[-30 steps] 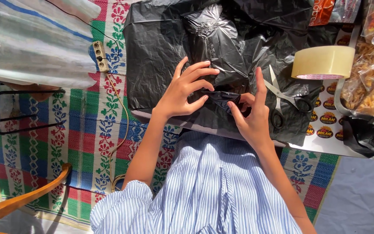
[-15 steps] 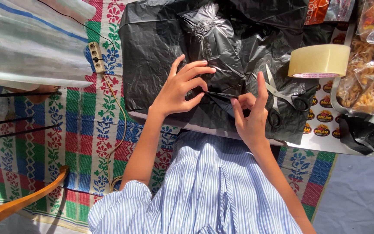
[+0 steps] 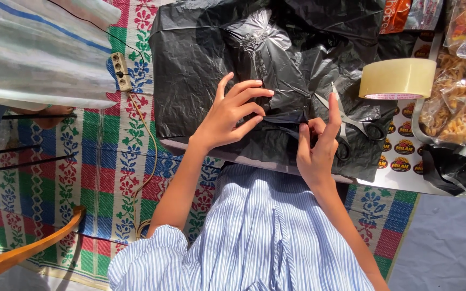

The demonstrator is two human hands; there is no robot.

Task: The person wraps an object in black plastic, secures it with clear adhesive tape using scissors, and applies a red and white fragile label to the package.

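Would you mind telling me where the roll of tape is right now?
In the head view, the roll of tape sits at the upper right, on the edge of the black plastic bag, just above the scissors and beyond the right hand.

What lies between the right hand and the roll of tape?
In the head view, a pair of scissors lies on the black plastic bag, between the right hand and the roll of tape.
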